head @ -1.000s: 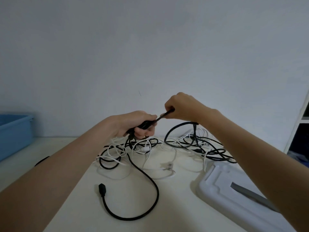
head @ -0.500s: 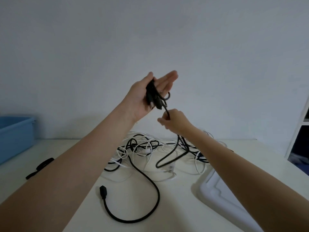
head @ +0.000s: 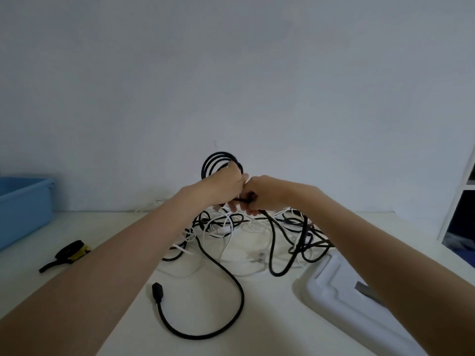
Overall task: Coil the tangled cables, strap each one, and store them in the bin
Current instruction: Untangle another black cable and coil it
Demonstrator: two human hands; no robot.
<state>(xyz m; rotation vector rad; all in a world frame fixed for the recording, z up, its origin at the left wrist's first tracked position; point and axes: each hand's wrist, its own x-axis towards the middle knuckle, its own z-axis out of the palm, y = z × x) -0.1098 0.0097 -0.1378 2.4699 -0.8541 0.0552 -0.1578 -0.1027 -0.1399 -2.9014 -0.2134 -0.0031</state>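
Black cable coil (head: pixel 218 163), about three loops that can be counted above the knuckles, stands upright in the left hand (head: pixel 226 187), whose fingers are curled round its lower part. One right hand (head: pixel 259 195) meets it knuckle to knuckle, fingers closed in a pinch on the same black cable where it leaves the coil; from there the cable drops in a loop to the white counter (head: pixel 270 317). Beneath both hands lies one tangled heap (head: pixel 246 232) of black and white cables; how many cables it holds cannot be told. A single black lead (head: pixel 231 291) curves out of the heap toward the near edge and ends in one black plug (head: pixel 157 291) lying flat on the counter. At the far left stands one blue bin (head: pixel 23 206), well apart from the heap. Between bin and left forearm rests one roll of black strap (head: pixel 68 251) with a yellow part, its tail trailing out. One white lid (head: pixel 359 312) lies at the lower right, partly under the right forearm.
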